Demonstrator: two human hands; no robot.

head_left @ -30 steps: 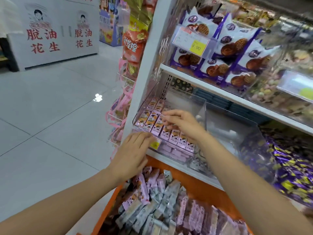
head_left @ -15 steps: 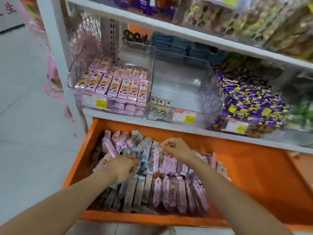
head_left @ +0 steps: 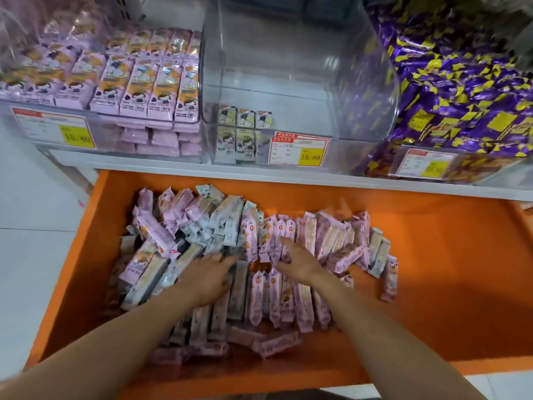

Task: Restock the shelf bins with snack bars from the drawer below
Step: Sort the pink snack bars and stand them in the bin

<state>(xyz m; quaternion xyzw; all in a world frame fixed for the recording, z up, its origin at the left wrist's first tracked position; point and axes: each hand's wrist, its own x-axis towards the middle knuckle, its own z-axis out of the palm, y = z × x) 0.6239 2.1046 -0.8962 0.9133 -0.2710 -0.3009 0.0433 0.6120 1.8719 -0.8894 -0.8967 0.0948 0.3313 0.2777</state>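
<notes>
Lowered from the filled left bin (head_left: 106,140), the left hand (head_left: 206,281) and right hand (head_left: 301,264) are laid open-fingered, nothing gripped, on snack bars (head_left: 288,301) heaped in the drawer (head_left: 447,284), likely meant for the near-empty middle bin (head_left: 288,67).

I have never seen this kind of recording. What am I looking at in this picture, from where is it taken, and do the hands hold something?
There is no machine here: a person works with bare hands. One camera on the head looks forward and down, so both arms enter from the bottom. The left hand and the right hand rest with fairly straight fingers on a pile of wrapped snack bars, pink and grey-white, inside an open orange drawer. Neither hand seems to grip a bar yet. Above the drawer, a shelf carries clear bins. The left bin is full of pink bars. The middle bin holds only a few pale bars at its front. The right bin is heaped with purple and yellow packets.
</notes>
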